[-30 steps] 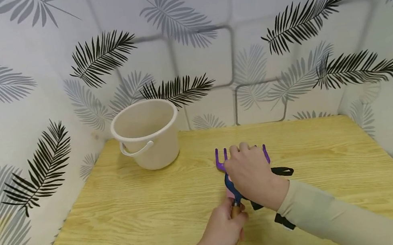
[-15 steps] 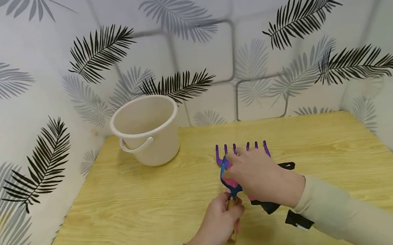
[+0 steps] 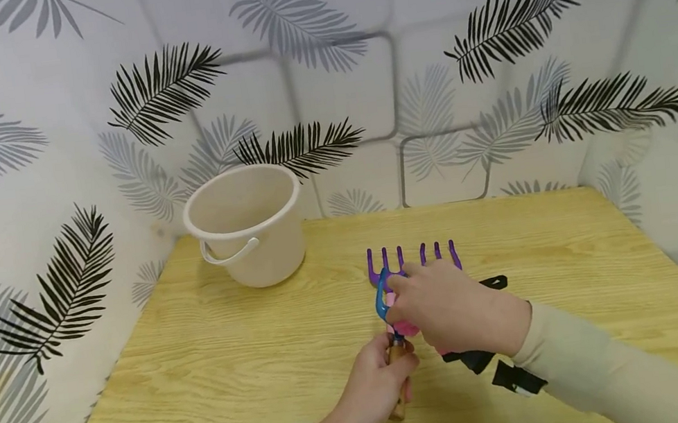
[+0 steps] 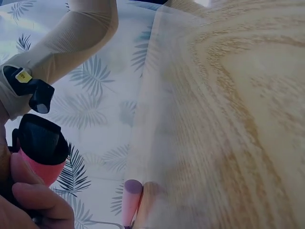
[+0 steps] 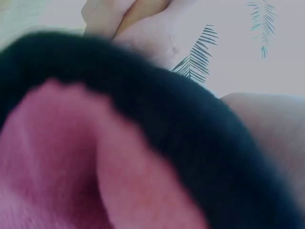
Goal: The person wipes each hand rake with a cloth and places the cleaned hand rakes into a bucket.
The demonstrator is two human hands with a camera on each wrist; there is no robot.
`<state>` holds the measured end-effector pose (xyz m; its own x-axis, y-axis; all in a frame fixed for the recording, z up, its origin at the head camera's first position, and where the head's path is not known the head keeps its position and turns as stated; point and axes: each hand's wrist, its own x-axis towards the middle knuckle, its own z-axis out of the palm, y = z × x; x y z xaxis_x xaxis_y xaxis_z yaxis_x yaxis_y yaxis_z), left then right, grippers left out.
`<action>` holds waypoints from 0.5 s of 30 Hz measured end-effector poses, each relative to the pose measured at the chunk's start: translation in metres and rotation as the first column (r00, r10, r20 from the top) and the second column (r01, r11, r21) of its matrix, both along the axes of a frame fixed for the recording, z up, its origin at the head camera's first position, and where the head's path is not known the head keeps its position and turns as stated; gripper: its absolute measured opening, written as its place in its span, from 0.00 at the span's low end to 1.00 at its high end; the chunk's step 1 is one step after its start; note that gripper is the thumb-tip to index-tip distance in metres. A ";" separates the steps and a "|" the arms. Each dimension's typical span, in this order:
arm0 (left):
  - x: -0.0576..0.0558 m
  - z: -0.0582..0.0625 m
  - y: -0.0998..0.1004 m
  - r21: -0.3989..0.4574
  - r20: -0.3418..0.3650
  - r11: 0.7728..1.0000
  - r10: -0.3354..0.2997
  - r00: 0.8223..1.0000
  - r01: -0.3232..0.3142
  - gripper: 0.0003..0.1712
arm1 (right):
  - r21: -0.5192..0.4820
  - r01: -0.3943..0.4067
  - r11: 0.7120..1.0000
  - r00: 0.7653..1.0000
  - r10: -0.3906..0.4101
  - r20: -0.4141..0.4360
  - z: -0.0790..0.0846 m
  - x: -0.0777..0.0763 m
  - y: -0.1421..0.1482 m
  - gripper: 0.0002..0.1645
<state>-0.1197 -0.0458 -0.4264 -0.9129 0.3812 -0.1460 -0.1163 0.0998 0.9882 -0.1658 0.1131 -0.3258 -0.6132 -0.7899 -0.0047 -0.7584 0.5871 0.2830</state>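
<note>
Both hands meet at a small garden tool over the table

On my head view, the garden tool (image 3: 380, 301) is low and right of centre, its blue head pointing away from the person and its wooden handle (image 3: 397, 413) towards them. The left hand (image 3: 366, 391) grips that handle, fingers and thumb wrapped round it. A strip of pink shows right beside the wood; I can't tell what it belongs to.

The right hand (image 3: 456, 306) sits over the blue head with its fingers bent, holding a pink cloth (image 3: 407, 329) with a black edge. I can't tell whether those fingertips also pinch the metal. My right wrist view is mostly filled by that cloth, blurred, its black edge curving round a pink hollow. From the left wrist I see it just above bent fingers, and lower down a pink handle end (image 4: 132, 194) beside a wooden one.

Just beyond the right hand, two sets of purple prongs (image 3: 375, 278) point towards the back wall (image 3: 329, 10). A black loop (image 3: 495, 282) lies near the right wrist.

Farther out, well apart from the tool, a cream bucket (image 3: 265, 258) stands upright at the back left of the wood-grain table (image 3: 235, 349), its handle hanging in front. Leaf-patterned walls surround the table.
</note>
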 end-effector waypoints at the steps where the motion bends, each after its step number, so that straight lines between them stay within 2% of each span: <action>1: 0.000 0.000 0.000 0.001 -0.001 1.000 0.002 1.000 -0.002 0.12 | -0.007 -0.007 1.000 1.000 0.007 0.009 0.001 0.000 0.001 0.21; 6: 0.000 -0.002 0.000 -0.001 -0.001 1.000 0.004 1.000 -0.004 0.15 | -0.051 -0.034 0.998 0.997 0.037 0.065 0.005 0.002 0.004 0.23; 10: 0.000 -0.002 0.001 0.002 -0.010 1.000 -0.006 1.000 0.006 0.18 | -0.045 -0.043 0.998 0.998 0.045 0.044 0.005 0.005 0.004 0.23; 15: 0.002 -0.002 0.003 0.015 -0.016 1.000 -0.011 1.000 0.011 0.14 | -0.016 0.015 1.000 1.000 -0.015 -0.003 0.001 0.005 0.004 0.17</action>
